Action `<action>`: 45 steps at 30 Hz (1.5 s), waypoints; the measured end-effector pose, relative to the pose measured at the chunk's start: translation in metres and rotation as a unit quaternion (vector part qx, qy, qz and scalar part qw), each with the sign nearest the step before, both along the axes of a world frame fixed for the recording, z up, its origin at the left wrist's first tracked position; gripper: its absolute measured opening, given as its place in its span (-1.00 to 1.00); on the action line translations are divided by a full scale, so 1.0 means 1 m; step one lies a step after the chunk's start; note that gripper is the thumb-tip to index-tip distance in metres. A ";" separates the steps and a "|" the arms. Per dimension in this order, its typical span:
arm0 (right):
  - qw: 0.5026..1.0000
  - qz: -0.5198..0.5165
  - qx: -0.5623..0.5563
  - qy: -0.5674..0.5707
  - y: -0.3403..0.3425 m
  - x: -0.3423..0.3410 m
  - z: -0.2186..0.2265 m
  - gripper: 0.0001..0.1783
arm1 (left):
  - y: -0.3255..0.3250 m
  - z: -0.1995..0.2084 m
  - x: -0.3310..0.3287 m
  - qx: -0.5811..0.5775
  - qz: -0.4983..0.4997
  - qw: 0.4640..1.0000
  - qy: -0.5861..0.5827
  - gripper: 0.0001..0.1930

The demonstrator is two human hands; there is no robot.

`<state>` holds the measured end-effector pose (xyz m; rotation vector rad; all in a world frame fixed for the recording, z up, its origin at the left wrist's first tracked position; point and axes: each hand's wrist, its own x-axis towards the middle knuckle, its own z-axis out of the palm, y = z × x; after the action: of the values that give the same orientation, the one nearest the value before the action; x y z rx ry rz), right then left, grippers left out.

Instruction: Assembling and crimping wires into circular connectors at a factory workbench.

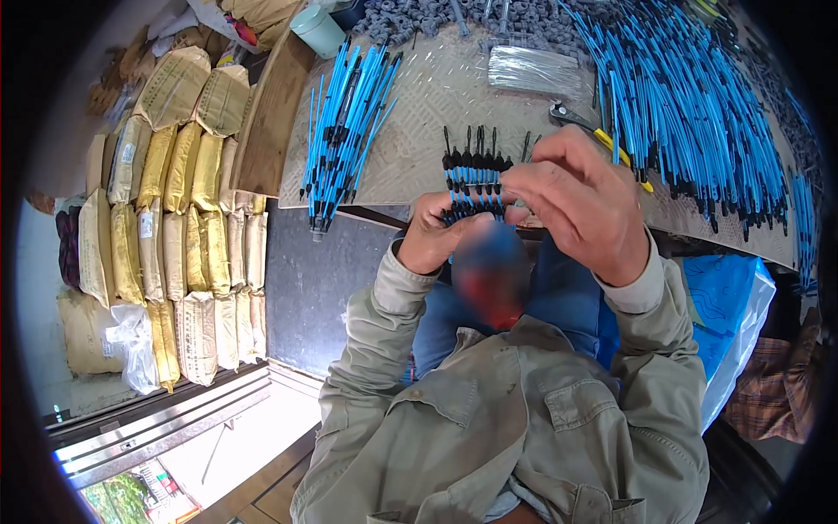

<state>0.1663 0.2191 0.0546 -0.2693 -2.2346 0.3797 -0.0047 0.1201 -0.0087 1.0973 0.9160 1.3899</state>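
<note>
Over the near edge of the table, my left hand [429, 234] is closed around a side-by-side row of thin blue-and-black rods [474, 175]. Their black tips with small loops point away from me. At the right end of this row, my right hand [587, 203] has its fingers pinched together, touching the row or very close to it. What lies between those fingertips is hidden. Behind my right hand lie pliers [602, 138] with yellow handles. A loose bunch of similar blue-and-black rods [342, 122] rests on the table at the left.
A large heap of blue rods [690, 105] covers the table's right side. Toward the back are a bundle of thin clear-looking strips [534, 70], many grey parts [406, 19] and a pale green cup [317, 31]. Stacked sacks [179, 218] stand left; a blue plastic bag [720, 301] sits right.
</note>
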 end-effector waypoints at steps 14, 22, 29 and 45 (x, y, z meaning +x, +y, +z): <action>0.999 -0.036 0.038 -0.004 -0.010 0.002 -0.002 -0.64 | -0.002 -0.013 0.000 -0.002 0.028 0.999 -0.020 -0.72; 0.999 0.001 0.020 0.032 -0.002 0.000 -0.005 -0.67 | -0.002 -0.009 0.002 0.002 0.022 1.000 -0.018 -0.69; 0.999 0.003 0.019 0.032 -0.001 0.001 -0.005 -0.68 | -0.001 -0.012 0.001 0.011 0.029 0.999 -0.022 -0.68; 1.000 -0.009 -0.015 0.024 -0.010 -0.002 -0.009 -0.68 | -0.004 -0.004 0.004 -0.028 0.020 0.999 -0.019 -0.74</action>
<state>0.1644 0.2093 0.0452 -0.2933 -2.1796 0.4054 -0.0006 0.1161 -0.0125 1.0121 0.9476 1.4059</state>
